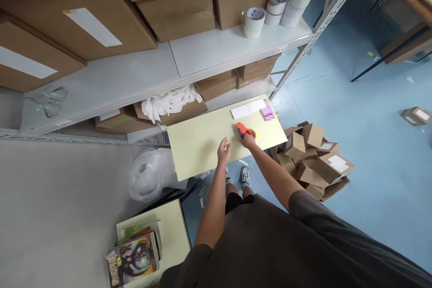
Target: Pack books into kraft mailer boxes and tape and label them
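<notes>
My right hand (249,141) grips an orange-red tape dispenser (241,128) with some blue and yellow showing on it, just over the pale yellow table (195,144). To its left, my left hand (223,151) is raised above the table edge, fingers apart and nothing in it. Behind the dispenser, a flat white strip or box (246,109) lies along the table's far side. Beside that is a pink-purple item (267,111), blurred out so its kind cannot be made out.
A metal shelf (135,72) with cardboard boxes (178,13) and tape rolls (254,21) stands beyond the table. A carton of small boxes (313,157) sits on the floor at right. Plastic wrap (151,175) and a second table (172,225) with magazines (135,258) are at left.
</notes>
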Tool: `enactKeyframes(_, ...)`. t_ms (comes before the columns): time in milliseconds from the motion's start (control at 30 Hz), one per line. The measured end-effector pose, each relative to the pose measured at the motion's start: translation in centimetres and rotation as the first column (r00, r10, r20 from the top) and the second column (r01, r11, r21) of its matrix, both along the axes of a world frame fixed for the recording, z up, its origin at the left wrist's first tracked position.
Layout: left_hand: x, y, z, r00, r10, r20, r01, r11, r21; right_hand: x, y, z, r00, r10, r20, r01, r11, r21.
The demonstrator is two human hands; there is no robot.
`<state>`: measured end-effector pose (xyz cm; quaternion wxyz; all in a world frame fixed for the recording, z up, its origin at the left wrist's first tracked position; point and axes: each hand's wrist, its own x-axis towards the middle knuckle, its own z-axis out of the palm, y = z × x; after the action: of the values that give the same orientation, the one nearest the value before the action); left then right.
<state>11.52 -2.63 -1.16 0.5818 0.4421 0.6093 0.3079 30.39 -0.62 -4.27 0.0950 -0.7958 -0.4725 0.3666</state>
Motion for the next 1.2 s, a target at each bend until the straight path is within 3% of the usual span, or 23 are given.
enactKeyframes(100, 1.1, -1.3, -1.0, 1.000, -0.009, -0.014, 0.008, 1.000, -0.017, -0.7, -0.1, -2.1, 0.998, -0.049, 0.048, 0.051, 0.998, -0.038)
enactKeyframes(167, 1.3, -1.9, -1.3, 1.000, -0.010, -0.021, 0.010, 0.999, -0.033, -0.7, 0.1, -2.4, 0.997, -0.068, 0.039, 0.070, 0.995, -0.069)
enactKeyframes(267, 1.0, -2.4, -0.9, 0.999, 0.007, -0.043, -0.009, 0.999, -0.048, 0.3, 0.5, -1.5, 0.999, -0.032, -0.022, 0.029, 0.995, -0.096)
enactKeyframes(367, 0.2, -1.8, 0.3, 0.998, 0.027, -0.050, -0.029, 0.999, -0.042, 1.7, 0.4, 0.6, 0.998, 0.041, -0.044, -0.043, 0.998, -0.041)
enactKeyframes(500, -1.4, 0.7, 3.7, 0.998, 0.054, -0.014, -0.053, 0.998, 0.041, 3.1, -0.4, 4.8, 0.981, 0.183, -0.058, -0.169, 0.967, 0.192)
enactKeyframes(633, -3.3, 4.0, 9.3, 0.996, 0.088, 0.031, -0.092, 0.975, 0.203, 3.3, -0.2, 10.8, 0.952, 0.306, 0.000, -0.280, 0.872, 0.401)
enactKeyframes(767, -5.5, 6.8, 15.5, 0.997, 0.026, 0.077, -0.053, 0.929, 0.367, 2.2, 0.8, 17.5, 0.931, 0.357, 0.075, -0.352, 0.823, 0.446)
enactKeyframes(867, -7.2, 8.4, 19.0, 0.988, -0.111, 0.107, 0.056, 0.903, 0.426, 0.9, 1.4, 22.0, 0.892, 0.441, 0.104, -0.431, 0.758, 0.489)
enactKeyframes(967, -9.0, 9.8, 21.1, 0.958, -0.262, 0.116, 0.184, 0.873, 0.451, -0.6, 1.7, 25.4, 0.858, 0.500, 0.119, -0.479, 0.694, 0.538)
enactKeyframes(1033, -9.9, 10.5, 21.8, 0.945, -0.309, 0.104, 0.228, 0.855, 0.466, -1.7, 1.8, 26.8, 0.844, 0.520, 0.130, -0.502, 0.681, 0.534)
enactKeyframes(1200, -10.6, 11.2, 22.9, 0.980, -0.188, 0.067, 0.119, 0.820, 0.560, -4.2, 2.3, 28.3, 0.852, 0.495, 0.170, -0.504, 0.689, 0.521)
